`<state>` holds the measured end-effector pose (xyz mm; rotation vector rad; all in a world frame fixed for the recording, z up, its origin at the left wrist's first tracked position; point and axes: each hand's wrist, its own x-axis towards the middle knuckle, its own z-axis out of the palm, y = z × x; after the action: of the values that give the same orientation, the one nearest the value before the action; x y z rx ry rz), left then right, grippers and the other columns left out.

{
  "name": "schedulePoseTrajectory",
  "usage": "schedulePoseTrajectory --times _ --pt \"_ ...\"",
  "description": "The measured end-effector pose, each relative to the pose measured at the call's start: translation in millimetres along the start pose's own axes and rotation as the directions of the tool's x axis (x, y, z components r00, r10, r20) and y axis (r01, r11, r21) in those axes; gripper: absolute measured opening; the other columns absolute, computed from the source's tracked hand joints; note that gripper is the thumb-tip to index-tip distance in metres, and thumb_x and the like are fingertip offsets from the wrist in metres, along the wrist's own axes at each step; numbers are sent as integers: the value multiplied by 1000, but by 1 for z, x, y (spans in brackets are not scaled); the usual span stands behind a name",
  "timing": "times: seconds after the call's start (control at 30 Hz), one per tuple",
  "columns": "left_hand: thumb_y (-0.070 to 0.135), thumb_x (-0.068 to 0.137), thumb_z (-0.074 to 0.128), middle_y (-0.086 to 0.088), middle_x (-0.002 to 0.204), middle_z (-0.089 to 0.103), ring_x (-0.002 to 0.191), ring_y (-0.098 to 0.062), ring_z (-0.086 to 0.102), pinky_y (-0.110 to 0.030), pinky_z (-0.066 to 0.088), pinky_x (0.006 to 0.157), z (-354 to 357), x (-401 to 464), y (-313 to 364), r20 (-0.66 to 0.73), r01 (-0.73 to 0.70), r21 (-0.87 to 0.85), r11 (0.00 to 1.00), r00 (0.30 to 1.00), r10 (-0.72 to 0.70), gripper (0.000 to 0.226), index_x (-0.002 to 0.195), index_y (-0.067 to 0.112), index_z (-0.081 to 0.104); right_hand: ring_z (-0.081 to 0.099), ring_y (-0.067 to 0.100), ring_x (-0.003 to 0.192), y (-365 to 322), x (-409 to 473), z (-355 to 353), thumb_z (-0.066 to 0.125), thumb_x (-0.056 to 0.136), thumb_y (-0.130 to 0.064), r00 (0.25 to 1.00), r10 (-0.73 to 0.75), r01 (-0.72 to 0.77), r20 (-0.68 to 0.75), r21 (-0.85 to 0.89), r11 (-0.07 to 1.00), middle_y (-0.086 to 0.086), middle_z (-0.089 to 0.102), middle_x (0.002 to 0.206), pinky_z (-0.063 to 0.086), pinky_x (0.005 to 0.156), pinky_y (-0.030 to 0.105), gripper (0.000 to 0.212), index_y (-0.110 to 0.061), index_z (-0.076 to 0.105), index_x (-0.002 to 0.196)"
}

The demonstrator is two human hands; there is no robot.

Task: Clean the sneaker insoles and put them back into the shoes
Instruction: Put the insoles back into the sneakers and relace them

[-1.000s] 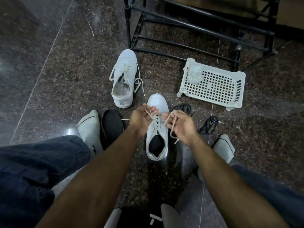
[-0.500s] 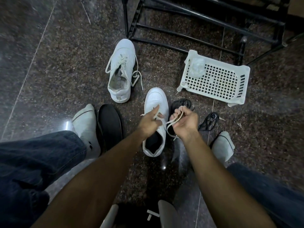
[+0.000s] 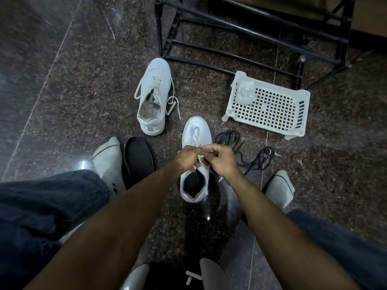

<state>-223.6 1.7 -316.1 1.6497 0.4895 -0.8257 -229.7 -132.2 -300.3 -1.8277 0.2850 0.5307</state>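
While the near sneaker (image 3: 195,155) stands on the floor (image 3: 83,91) between your feet, your left hand (image 3: 189,156) and right hand (image 3: 223,160) each pinch its white lace (image 3: 201,159). The second sneaker (image 3: 154,97) lies beyond; a black insole (image 3: 138,158) lies left.

Dark speckled granite floor (image 3: 88,84) is gleaming with reflections; a black metal rack (image 3: 251,32) is standing at one o'clock.
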Motion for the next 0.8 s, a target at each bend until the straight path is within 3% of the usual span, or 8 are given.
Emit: schedulePoseTrajectory --times 0.1,0.2,0.3,0.37,0.53,0.63,0.7,0.8 --pt "23 96 49 -9 76 63 56 -16 55 -26 45 47 -1 1 -1 -24 15 -100 995 1000 -18 24 84 10 65 62 1 61 8 2 -6 67 86 0 998 -40 34 -39 -135 990 -6 68 74 55 65 24 17 -15 71 78" --pt "25 99 47 -8 79 65 55 -16 54 -26 44 48 -3 2 -6 -88 -31 -130 991 996 20 35 78 10 70 58 -1 52 4 -2 -17 66 87 0 999 54 -55 -6 -99 994 -3 66 71 57 60 28 23 -18 69 72" --pt "30 100 49 -8 90 64 64 -18 53 -26 41 49 -3 1 -14 -120 -104 -146 984 989 86 36 75 20 74 57 -2 48 -4 -11 -31 62 91 0 946 231 -207 227 -125 970 -3 62 78 57 54 24 15 -12 70 95" --pt "31 100 49 -6 106 62 81 -20 57 -27 44 52 0 1 -16 -144 -149 -151 977 981 127 34 78 26 75 56 1 53 -6 -15 -35 58 92 1 887 292 -220 356 -230 948 -6 59 81 59 60 28 31 -17 65 116" --pt "33 100 49 -4 125 53 106 -25 59 -32 50 59 3 2 -14 -175 -175 -129 976 973 151 30 90 21 75 58 10 81 -12 -21 -18 50 90 0 844 294 -132 449 -358 924 -4 57 97 55 62 31 57 -30 47 138" --pt "30 101 49 -5 124 52 104 -20 59 -27 52 67 0 2 -13 -175 -187 -78 979 970 171 31 97 13 74 56 15 74 -6 -17 -8 59 91 -13 899 198 -62 391 -335 940 3 60 83 48 62 32 27 -23 62 116" --pt "28 101 49 -8 123 54 95 -18 59 -20 50 66 -2 2 -14 -171 -197 -43 979 967 187 31 98 11 74 56 8 60 0 -14 -1 64 91 -17 939 118 -25 323 -277 960 -7 63 70 44 59 28 5 -19 69 93" --pt "33 97 55 -12 108 62 92 -23 62 -31 53 73 -4 1 -16 -185 -186 59 981 963 194 32 88 8 74 50 -1 46 7 -12 8 63 90 -11 972 107 -53 210 -250 967 -15 60 52 40 56 25 26 -25 64 68"
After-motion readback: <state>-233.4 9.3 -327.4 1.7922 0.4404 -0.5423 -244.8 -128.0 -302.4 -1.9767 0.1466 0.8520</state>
